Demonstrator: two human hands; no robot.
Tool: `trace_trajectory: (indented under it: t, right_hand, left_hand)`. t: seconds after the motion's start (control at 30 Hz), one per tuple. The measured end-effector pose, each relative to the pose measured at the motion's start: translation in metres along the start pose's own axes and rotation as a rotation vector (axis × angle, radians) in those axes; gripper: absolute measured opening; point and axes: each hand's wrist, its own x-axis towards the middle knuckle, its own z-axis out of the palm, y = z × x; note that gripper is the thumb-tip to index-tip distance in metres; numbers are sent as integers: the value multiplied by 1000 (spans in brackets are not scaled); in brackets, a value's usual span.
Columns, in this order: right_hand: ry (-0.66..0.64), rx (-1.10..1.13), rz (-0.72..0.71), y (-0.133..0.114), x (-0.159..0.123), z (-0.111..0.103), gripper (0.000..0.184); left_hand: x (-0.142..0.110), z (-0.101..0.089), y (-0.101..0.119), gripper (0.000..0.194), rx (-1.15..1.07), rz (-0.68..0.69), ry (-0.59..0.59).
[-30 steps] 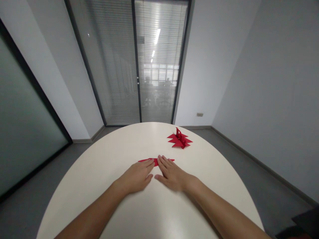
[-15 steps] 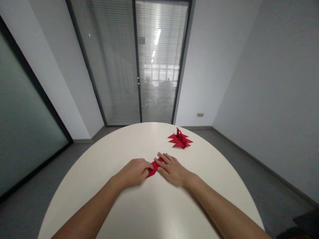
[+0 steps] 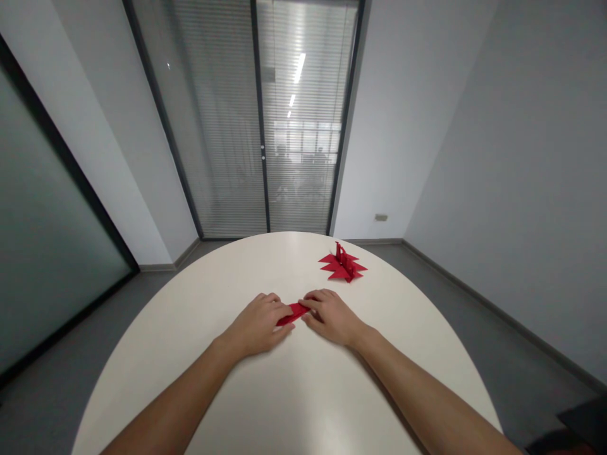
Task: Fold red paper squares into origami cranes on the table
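I'm working at a strip of folded red paper (image 3: 296, 311) with both hands, near the middle of the round table (image 3: 265, 404); any next move calls, I judge, for light, even fingertips. My left hand (image 3: 263, 323) and right hand (image 3: 332, 319) curl narrowly over its ends, though I can't tell whether either pinches. My forearms slant inward over the table. Origami cranes (image 3: 345, 268) sit toward its far right edge.

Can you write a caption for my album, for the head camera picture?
Two hands on red paper, spiky red folded shapes beyond.
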Motion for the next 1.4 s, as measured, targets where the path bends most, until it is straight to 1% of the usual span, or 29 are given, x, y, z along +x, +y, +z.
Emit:
trace_trajectory:
  t: [0.1, 0.2, 0.27, 0.37, 0.53, 0.63, 0.7, 0.8, 0.87, 0.93, 1.0, 1.03, 1.1, 1.2, 1.27, 1.33, 1.4]
  right_hand:
    - [-1, -8, -38, -1, 2, -5, 26]
    - [-21, -8, -79, -3, 3, -8, 21]
    - [-36, -24, -92, -6, 3, -9, 19]
    - [-53, -82, -68, -10, 3, -10, 19]
    - [-107, -199, -45, -16, 4, -16, 18]
    - [-110, -203, -65, -20, 5, -21, 18]
    - [-70, -135, -78, -22, 5, -23, 20]
    - [13, 73, -65, -21, 4, -21, 23]
    - [57, 237, -35, -16, 3, -18, 32]
    - [86, 373, 14, -9, 1, -14, 46]
    - [100, 459, 66, -2, -1, -11, 57]
    - [96, 482, 86, 1, -1, -9, 58]
    - [66, 501, 99, 5, -2, -8, 51]
    - [19, 475, 83, 6, 0, -6, 32]
    - [14, 449, 84, 5, 2, -4, 21]
    - [30, 456, 109, 4, 4, 1, 19]
    - [49, 493, 147, 4, 6, 6, 24]
  left_hand:
    - [-1, 4, 0, 31, 41, -18, -4]
    - [-2, 12, -5, 34, 50, -19, 2]
    - [-2, 17, -8, 32, 56, -37, 3]
    - [-2, 22, -10, 27, 71, -89, 5]
    - [0, 26, -5, 25, 69, -170, 14]
    - [2, 30, -2, 23, 18, -187, 23]
    - [4, 32, -2, 21, -35, -199, 30]
    - [5, 34, -3, 20, -80, -206, 45]
    - [6, 34, -4, 19, -92, -202, 52]
    - [6, 34, -3, 18, -108, -200, 62]
    - [6, 33, -2, 17, -139, -202, 78]
    - [5, 33, -1, 16, -160, -202, 88]
    - [5, 32, 1, 15, -220, -186, 103]
    - [5, 32, 2, 15, -301, -159, 114]
    - [6, 34, 2, 16, -323, -168, 115]
    - [6, 36, 1, 17, -330, -185, 119]
    - [8, 39, -1, 17, -337, -189, 132]
